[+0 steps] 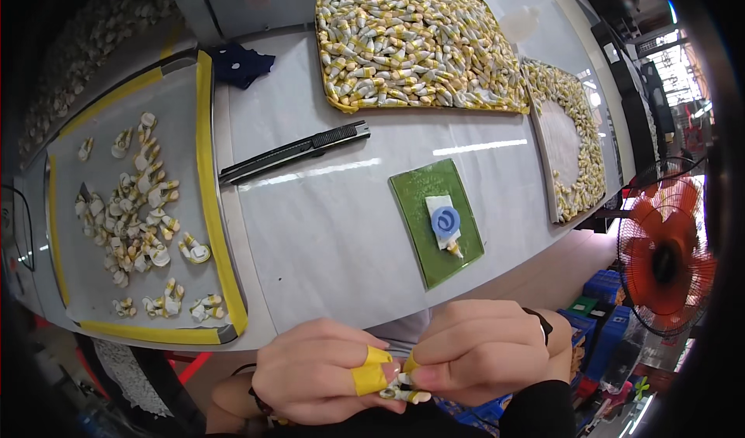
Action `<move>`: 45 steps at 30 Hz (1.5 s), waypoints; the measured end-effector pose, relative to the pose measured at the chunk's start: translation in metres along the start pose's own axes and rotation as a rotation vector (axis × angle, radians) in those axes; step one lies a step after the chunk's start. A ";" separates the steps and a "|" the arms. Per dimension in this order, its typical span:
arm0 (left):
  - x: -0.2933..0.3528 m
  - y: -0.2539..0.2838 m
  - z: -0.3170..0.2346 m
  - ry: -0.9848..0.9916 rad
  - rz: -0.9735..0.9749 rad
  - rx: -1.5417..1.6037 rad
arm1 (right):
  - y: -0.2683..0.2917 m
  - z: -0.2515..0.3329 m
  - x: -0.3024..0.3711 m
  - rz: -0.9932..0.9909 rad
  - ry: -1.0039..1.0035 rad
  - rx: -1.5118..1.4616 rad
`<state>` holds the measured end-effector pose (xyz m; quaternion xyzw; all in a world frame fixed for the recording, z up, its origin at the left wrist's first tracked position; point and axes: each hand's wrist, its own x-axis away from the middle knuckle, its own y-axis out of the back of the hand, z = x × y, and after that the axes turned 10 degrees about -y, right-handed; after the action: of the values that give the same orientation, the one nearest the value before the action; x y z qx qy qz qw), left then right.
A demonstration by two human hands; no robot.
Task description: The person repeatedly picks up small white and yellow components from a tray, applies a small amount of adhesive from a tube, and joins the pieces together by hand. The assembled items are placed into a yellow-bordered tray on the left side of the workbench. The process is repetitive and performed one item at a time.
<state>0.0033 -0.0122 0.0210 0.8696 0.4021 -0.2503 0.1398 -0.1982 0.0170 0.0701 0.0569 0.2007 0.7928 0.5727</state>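
My left hand and my right hand meet at the lower edge, below the table's front edge. Together they pinch a small white-and-yellow part between the fingertips. Yellow tape wraps my left index finger and a right fingertip. Just beyond the hands a green mat lies on the white table, with a blue ring-shaped piece on a small white part resting on it.
A yellow-edged tray at the left holds several loose white-and-yellow parts. A black utility knife lies mid-table. Two trays heaped with the same parts sit at the back and right. A red fan stands at the right.
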 end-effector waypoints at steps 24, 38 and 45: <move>-0.005 -0.007 0.002 0.063 -0.144 -0.103 | 0.000 -0.010 0.001 -0.061 0.035 -0.060; 0.002 -0.001 0.005 0.352 -0.114 0.622 | 0.008 -0.018 -0.016 0.228 0.055 -0.242; 0.001 0.002 0.008 0.377 -0.054 0.644 | 0.006 -0.019 -0.017 0.254 0.072 -0.161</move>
<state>0.0032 -0.0164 0.0133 0.8888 0.3443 -0.2033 -0.2242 -0.2036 -0.0053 0.0578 0.0073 0.1482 0.8739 0.4629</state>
